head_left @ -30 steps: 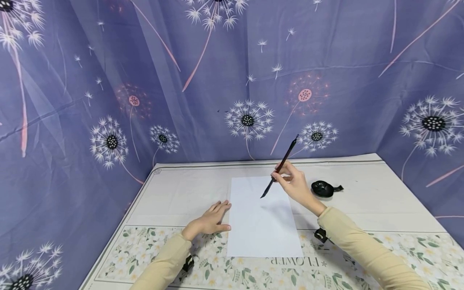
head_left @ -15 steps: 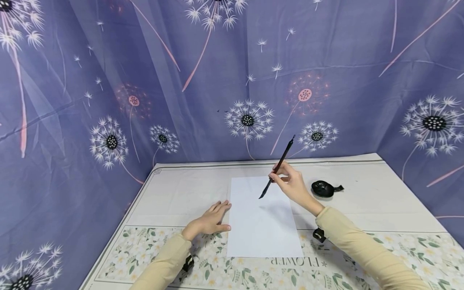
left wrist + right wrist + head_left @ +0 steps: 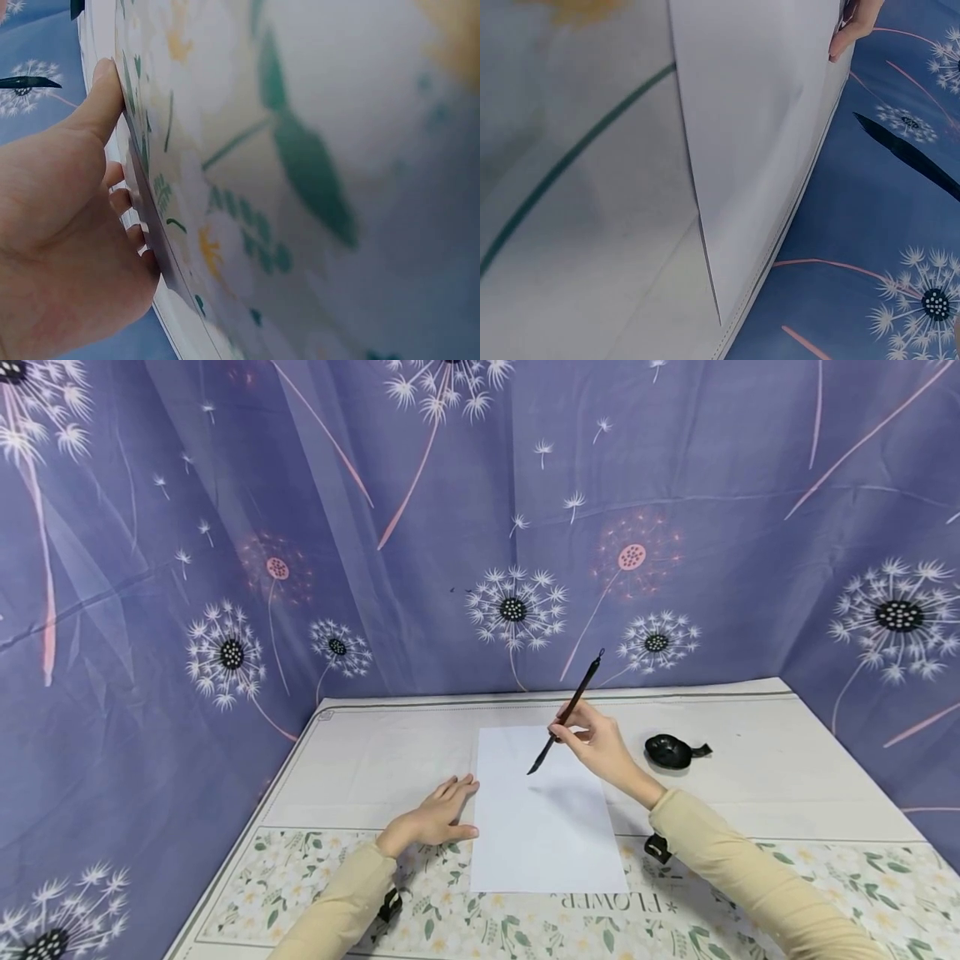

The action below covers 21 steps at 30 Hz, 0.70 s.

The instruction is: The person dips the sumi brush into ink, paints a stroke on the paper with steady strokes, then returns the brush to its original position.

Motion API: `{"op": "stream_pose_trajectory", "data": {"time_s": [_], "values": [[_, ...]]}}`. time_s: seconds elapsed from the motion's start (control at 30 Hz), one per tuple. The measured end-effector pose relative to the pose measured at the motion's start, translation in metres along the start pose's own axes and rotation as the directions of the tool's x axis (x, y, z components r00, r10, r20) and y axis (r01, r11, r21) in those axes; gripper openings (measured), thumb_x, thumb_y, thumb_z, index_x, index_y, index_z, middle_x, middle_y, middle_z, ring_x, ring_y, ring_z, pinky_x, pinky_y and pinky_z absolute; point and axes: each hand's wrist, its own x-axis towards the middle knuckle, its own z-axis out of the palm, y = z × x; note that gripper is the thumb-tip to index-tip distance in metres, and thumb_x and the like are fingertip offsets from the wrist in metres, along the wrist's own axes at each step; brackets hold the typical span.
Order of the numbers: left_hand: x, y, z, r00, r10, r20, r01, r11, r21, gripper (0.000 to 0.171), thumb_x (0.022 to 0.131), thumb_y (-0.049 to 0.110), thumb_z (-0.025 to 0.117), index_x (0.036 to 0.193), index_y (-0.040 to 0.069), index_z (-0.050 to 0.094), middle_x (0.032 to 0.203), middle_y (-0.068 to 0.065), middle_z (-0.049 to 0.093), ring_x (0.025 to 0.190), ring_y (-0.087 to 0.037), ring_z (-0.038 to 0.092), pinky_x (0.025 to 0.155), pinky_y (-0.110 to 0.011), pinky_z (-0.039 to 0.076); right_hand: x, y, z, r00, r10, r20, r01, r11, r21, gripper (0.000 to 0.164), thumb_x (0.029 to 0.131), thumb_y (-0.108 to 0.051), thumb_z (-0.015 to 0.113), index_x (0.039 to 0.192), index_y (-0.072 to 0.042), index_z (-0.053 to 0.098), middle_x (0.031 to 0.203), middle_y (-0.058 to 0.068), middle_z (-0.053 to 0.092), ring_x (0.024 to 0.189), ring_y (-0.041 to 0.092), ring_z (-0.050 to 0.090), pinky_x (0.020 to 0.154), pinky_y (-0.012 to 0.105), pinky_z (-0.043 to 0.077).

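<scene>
Pinched in the right hand (image 3: 603,747), the brush (image 3: 586,681) has drifted left and slightly lower over the paper (image 3: 547,847), its tip apparently just above it, so no stroke shows, while the left hand (image 3: 433,817) rests apart, fingers extended, at the paper's left edge.

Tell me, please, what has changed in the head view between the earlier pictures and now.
The right hand has moved the brush a little to the left and slightly toward the person. Nothing was taken hold of or let go. The left hand at the left edge of the paper, the paper and the black dish stayed as they were.
</scene>
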Motion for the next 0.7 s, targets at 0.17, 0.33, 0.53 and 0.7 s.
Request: {"op": "stream_pose_trajectory", "data": {"time_s": [0.17, 0.33, 0.53, 0.7], "values": [[0.0006, -0.0016, 0.002, 1.0, -0.014, 0.001, 0.014, 1.0, -0.005, 0.079, 0.097, 0.043, 0.054, 0.154, 0.005, 0.015, 0.163, -0.017, 0.006, 0.149, -0.041, 0.003, 0.121, -0.057, 0.012, -0.0021, 0.0016, 0.0016, 1.0, -0.006, 0.027, 0.006, 1.0, -0.012, 0.015, 0.087, 0.009, 0.064, 0.099, 0.013, 0.056, 0.085, 0.023, 0.071, 0.077, 0.038, 0.07, 0.068, 0.03, 0.061], [0.001, -0.0017, 0.003, 1.0, -0.026, -0.007, 0.026, 1.0, -0.004, 0.078, 0.097, 0.042, 0.055, 0.154, 0.006, 0.016, 0.163, -0.015, 0.007, 0.149, -0.04, 0.004, 0.121, -0.056, 0.012, -0.003, 0.0019, 0.003, 0.999, 0.006, 0.04, -0.006, 1.0, -0.012, 0.015, 0.087, 0.009, 0.064, 0.099, 0.013, 0.056, 0.086, 0.024, 0.071, 0.079, 0.039, 0.07, 0.069, 0.025, 0.06], [0.0004, 0.0, 0.0021, 1.0, -0.028, -0.005, 0.028, 1.0, -0.01, 0.078, 0.097, 0.041, 0.055, 0.154, 0.006, 0.016, 0.163, -0.016, 0.007, 0.149, -0.04, 0.004, 0.121, -0.057, 0.012, -0.0033, 0.0, 0.0053, 0.999, 0.026, 0.043, -0.025, 1.0, -0.013, 0.015, 0.087, 0.009, 0.064, 0.099, 0.012, 0.056, 0.086, 0.025, 0.071, 0.079, 0.04, 0.07, 0.069, 0.032, 0.061], [0.0002, 0.0006, 0.0018, 1.0, -0.026, -0.004, 0.026, 1.0, -0.009, 0.078, 0.097, 0.041, 0.055, 0.154, 0.006, 0.016, 0.163, -0.016, 0.007, 0.149, -0.041, 0.004, 0.121, -0.057, 0.012, -0.0038, 0.0004, 0.0066, 0.998, 0.041, 0.057, -0.04, 0.999, -0.017, 0.014, 0.087, 0.008, 0.064, 0.099, 0.011, 0.057, 0.086, 0.024, 0.071, 0.08, 0.039, 0.07, 0.069, 0.03, 0.061]]}}
